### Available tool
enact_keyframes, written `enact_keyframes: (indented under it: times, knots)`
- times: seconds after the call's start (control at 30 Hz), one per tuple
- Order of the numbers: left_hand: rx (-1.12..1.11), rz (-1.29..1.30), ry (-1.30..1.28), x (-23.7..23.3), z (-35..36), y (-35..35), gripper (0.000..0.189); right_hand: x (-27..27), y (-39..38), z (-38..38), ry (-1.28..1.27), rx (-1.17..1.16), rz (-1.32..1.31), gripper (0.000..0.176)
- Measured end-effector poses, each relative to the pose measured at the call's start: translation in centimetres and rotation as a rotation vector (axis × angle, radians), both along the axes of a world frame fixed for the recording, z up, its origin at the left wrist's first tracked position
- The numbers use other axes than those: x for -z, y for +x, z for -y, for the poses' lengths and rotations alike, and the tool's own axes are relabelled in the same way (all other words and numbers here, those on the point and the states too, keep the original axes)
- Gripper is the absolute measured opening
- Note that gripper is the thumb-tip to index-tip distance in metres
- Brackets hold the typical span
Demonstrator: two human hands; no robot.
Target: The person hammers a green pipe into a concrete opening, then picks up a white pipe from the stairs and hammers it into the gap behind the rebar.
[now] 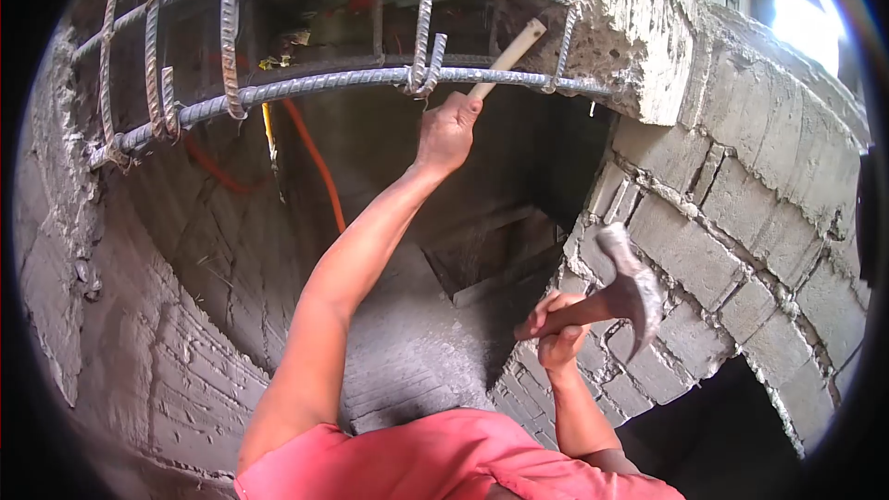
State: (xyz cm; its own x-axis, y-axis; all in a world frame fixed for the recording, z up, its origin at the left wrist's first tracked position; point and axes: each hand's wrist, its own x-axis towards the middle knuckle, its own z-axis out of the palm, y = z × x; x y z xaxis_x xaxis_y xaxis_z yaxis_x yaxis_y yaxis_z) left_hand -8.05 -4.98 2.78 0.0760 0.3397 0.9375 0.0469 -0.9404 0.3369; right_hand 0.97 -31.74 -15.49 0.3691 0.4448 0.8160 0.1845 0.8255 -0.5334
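Note:
My left hand point(446, 132) is raised and closed around a pale, straight stick point(509, 56). The stick slants up to the right, overlapping the lower rebar point(343, 77) of an exposed reinforcement cage. A blunt, squared end shows at its top; my fist hides the lower part. Lower on the right, my right hand point(560, 329) grips a claw hammer point(634, 287) by its brown handle. The hammer's metal head is held out to the right, in front of the block wall, with its curved claw pointing down.
Rough broken concrete point(639, 37) meets the rebar's right end. A block wall point(732, 259) with thick mortar joints rises at right, above a dark opening point(718, 417). An orange hose point(315, 162) hangs behind the cage. Textured plaster point(176, 352) covers the left side.

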Motion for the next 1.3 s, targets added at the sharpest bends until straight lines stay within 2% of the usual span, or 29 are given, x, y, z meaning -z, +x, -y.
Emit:
enact_keyframes:
  times: [0.1, 0.2, 0.4, 0.5, 0.53, 0.57, 0.6, 0.63, 0.67, 0.73, 0.8, 0.87, 0.9, 0.93, 1.0, 1.03, 1.07, 1.13, 1.17, 1.2, 1.27, 1.3]
  knots:
    - [-0.023, 0.029, 0.083, 0.5, -0.7, 0.2, 0.051, -2.3, 0.8, -1.3, 0.131, 0.046, 0.039, 0.077]
    - [0.007, 0.045, 0.106, 0.4, -1.4, 0.2, 0.052, -4.2, 0.9, -1.7, 0.186, -0.021, 0.056, 0.072]
    - [0.142, 0.029, -0.019, 0.1, 0.0, -0.5, 0.055, -11.4, -1.6, -2.0, 0.302, 0.168, 0.148, 0.072]
    - [0.171, 0.022, -0.092, -0.5, 1.0, -0.7, 0.057, -16.0, -1.9, -3.2, 0.536, 0.166, 0.304, 0.064]
    - [0.170, 0.030, -0.071, -0.5, 1.2, -0.8, 0.052, -16.9, -1.5, -4.2, 0.588, 0.153, 0.340, 0.059]
    - [0.168, 0.038, -0.051, -0.5, 1.4, -1.0, 0.049, -17.4, -0.9, -5.7, 0.503, 0.081, 0.156, 0.049]
    - [0.168, 0.042, -0.055, -0.6, 1.4, -1.4, 0.049, -18.3, 1.4, -6.3, 0.398, 0.749, 0.637, 0.027]
    - [0.179, -0.016, -0.128, -0.7, 1.4, -1.6, 0.047, -18.1, 1.2, -8.1, 0.240, 0.559, 0.388, 0.030]
    - [0.190, -0.068, -0.201, -0.8, 1.4, -1.7, 0.045, -18.3, 2.7, -9.4, 0.033, 0.722, 0.507, 0.032]
    - [0.181, -0.015, -0.159, -0.6, 1.3, -1.7, 0.042, -19.8, 0.3, -9.4, -0.188, 0.866, 0.470, 0.035]
    - [0.169, 0.057, -0.099, -0.8, 0.0, -0.8, 0.039, -18.4, 0.2, -8.9, -0.173, 0.703, 0.433, 0.041]
    - [0.202, 0.102, 0.053, 0.7, -2.6, 0.7, 0.034, -16.3, 1.2, -9.4, 0.168, 0.433, 0.381, 0.049]
    - [0.101, 0.039, 0.011, -0.1, -0.7, -0.8, 0.031, -17.4, 0.1, -8.9, 0.375, 0.444, 0.430, 0.050]
    - [0.095, 0.043, 0.009, -0.4, -0.4, -1.2, 0.031, -18.2, -0.9, -8.0, 0.386, 0.406, 0.439, 0.050]
    - [0.272, 0.095, -0.051, -0.8, 0.1, -1.3, 0.030, -18.6, -0.5, -9.6, 0.646, 0.109, 0.393, 0.048]
    - [0.290, 0.081, -0.040, -0.8, -0.2, -1.4, 0.029, -18.6, 0.1, -9.3, 0.380, 0.413, 0.409, 0.050]
    - [0.292, 0.080, -0.042, -1.0, -0.4, -1.4, 0.029, -19.0, 0.5, -9.8, 0.353, 0.467, 0.460, 0.051]
    - [0.282, 0.076, 0.018, -1.1, -0.4, -1.6, 0.027, -19.9, 2.0, -10.3, -0.258, 0.685, 0.398, 0.052]
    - [0.273, 0.006, -0.029, -1.1, -0.5, -1.9, 0.025, -19.4, 2.3, -10.2, -0.226, 0.675, 0.405, 0.060]
    - [0.278, 0.008, -0.021, -1.3, -0.6, -2.0, 0.025, -19.1, 1.6, -9.7, -0.218, 0.681, 0.405, 0.060]
    - [0.250, 0.073, 0.093, -1.3, -0.9, -1.8, 0.024, -18.2, -0.3, -8.5, -0.034, 0.511, 0.372, 0.059]
    - [0.279, 0.056, 0.056, -1.3, -0.9, -1.7, 0.024, -17.8, -0.1, -8.9, 0.099, 0.430, 0.339, 0.063]
